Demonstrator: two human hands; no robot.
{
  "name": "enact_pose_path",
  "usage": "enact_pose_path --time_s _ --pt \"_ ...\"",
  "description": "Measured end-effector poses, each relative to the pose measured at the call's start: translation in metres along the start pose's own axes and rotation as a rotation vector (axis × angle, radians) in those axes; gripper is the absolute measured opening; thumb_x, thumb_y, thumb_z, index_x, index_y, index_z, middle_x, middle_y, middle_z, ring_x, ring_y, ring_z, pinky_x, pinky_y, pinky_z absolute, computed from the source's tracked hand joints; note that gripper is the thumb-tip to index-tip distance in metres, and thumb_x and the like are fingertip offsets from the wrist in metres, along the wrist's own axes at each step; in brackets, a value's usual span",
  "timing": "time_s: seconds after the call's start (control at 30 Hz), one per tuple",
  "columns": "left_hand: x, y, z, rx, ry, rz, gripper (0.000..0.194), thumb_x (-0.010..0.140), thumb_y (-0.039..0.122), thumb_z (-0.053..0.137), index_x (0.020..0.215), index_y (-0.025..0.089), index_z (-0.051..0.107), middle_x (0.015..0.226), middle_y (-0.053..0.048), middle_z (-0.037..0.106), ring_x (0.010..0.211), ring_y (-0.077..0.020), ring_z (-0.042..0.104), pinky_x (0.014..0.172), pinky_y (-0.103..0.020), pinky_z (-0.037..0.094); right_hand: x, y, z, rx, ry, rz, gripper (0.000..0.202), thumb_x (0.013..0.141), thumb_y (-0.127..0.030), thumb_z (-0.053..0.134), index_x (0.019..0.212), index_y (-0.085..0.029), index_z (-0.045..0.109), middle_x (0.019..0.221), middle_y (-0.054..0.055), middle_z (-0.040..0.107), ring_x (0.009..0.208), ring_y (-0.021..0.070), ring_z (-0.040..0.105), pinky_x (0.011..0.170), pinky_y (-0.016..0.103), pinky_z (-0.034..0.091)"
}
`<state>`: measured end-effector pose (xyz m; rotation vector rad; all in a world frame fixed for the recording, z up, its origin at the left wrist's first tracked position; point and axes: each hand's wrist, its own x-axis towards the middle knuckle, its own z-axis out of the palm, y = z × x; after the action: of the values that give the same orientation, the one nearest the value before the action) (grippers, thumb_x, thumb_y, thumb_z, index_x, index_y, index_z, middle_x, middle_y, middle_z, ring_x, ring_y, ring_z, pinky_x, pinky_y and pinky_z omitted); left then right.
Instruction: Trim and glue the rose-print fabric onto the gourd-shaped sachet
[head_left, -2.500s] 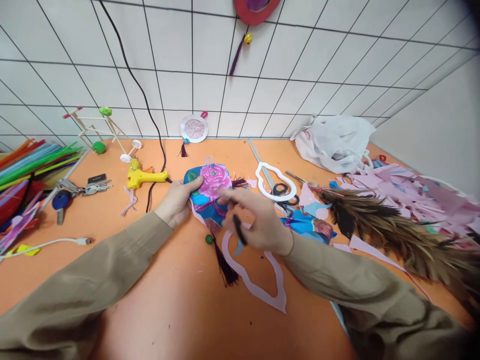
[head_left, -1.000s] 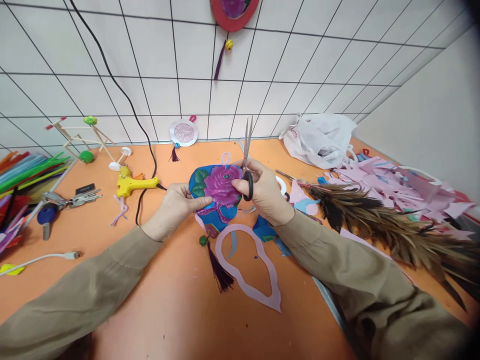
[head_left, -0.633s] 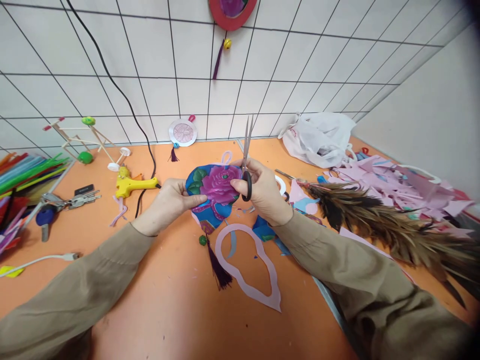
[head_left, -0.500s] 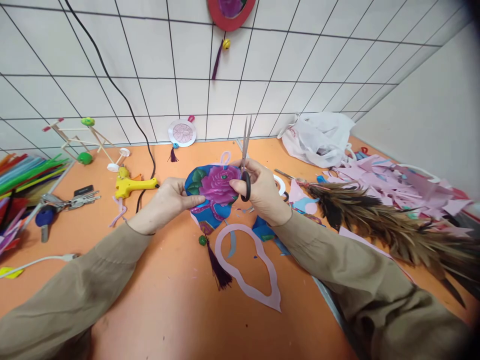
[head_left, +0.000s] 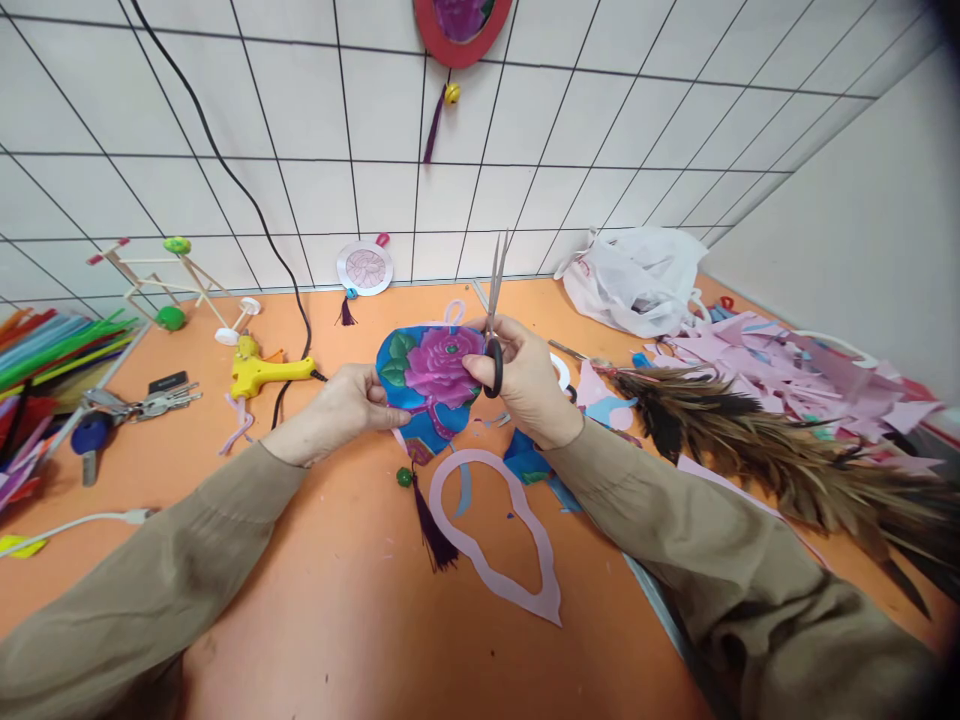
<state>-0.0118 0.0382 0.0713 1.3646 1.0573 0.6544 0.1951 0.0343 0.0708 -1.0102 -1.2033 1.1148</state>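
Note:
Between my hands is a blue fabric pendant (head_left: 442,365) with a large pink flower and green leaves. A pale pink loop (head_left: 454,312) tops it, and a green bead (head_left: 404,477) with a dark purple tassel (head_left: 433,525) hangs below. My left hand (head_left: 356,400) is closed on its left edge, thumb in front. My right hand (head_left: 525,375) pinches the right edge while also holding black-handled scissors (head_left: 495,300), blades pointing up. Under the pendant, a pale pink gourd-shaped frame (head_left: 480,575) lies flat on the orange table (head_left: 360,640).
At left are a yellow glue gun (head_left: 266,370), keys (head_left: 161,402) and a stick-built model (head_left: 180,285). Brown feathers (head_left: 787,450), pink scraps (head_left: 787,370) and a white plastic bag (head_left: 634,280) lie at right. A round tasselled ornament (head_left: 364,267) leans against the tiled wall.
The pendant has shifted slightly right, and more of its left edge shows. My left hand has slid a little right and down that edge. The scissors stay in my right hand.

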Motion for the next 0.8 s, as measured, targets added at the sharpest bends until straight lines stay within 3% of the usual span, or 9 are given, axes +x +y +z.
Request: enact_pose_path --time_s 0.3,0.5,0.63,0.8 --pt "0.000 0.003 -0.006 -0.018 -0.049 -0.010 0.023 0.056 0.020 0.086 0.070 0.016 0.068 0.061 -0.001 0.073 0.060 -0.0169 0.068 0.064 -0.029 0.057 0.002 0.002 -0.001 0.011 0.009 0.011 0.037 0.054 -0.020 0.074 0.089 -0.018 0.060 0.062 -0.007 0.055 0.053 0.0087 0.047 0.050 0.022 0.043" --pt "-0.001 0.004 -0.002 -0.111 -0.104 0.038 0.026 0.062 0.024 0.085 0.084 0.014 0.074 0.079 -0.007 0.078 0.071 -0.0189 0.072 0.071 -0.029 0.057 0.002 0.004 -0.001 0.044 0.014 0.021 0.036 0.054 -0.017 0.071 0.088 -0.018 0.061 0.060 -0.007 0.054 0.053 0.0082 0.046 0.048 0.021 0.040" --pt "-0.001 -0.001 0.007 -0.165 -0.023 0.046 0.032 0.060 0.031 0.087 0.084 0.012 0.076 0.077 -0.009 0.078 0.070 -0.0215 0.073 0.071 -0.032 0.058 0.001 0.005 0.000 0.017 0.018 0.023 0.035 0.054 -0.018 0.072 0.088 -0.019 0.061 0.060 -0.007 0.053 0.052 0.0082 0.044 0.047 0.021 0.038" --pt "0.002 -0.004 0.017 -0.184 0.103 0.057 0.029 0.049 0.024 0.092 0.068 0.013 0.073 0.066 -0.005 0.075 0.061 -0.0184 0.069 0.065 -0.030 0.056 0.001 0.008 0.000 0.018 0.014 0.021 0.036 0.055 -0.019 0.074 0.088 -0.019 0.060 0.061 -0.006 0.054 0.053 0.0085 0.045 0.047 0.021 0.038"
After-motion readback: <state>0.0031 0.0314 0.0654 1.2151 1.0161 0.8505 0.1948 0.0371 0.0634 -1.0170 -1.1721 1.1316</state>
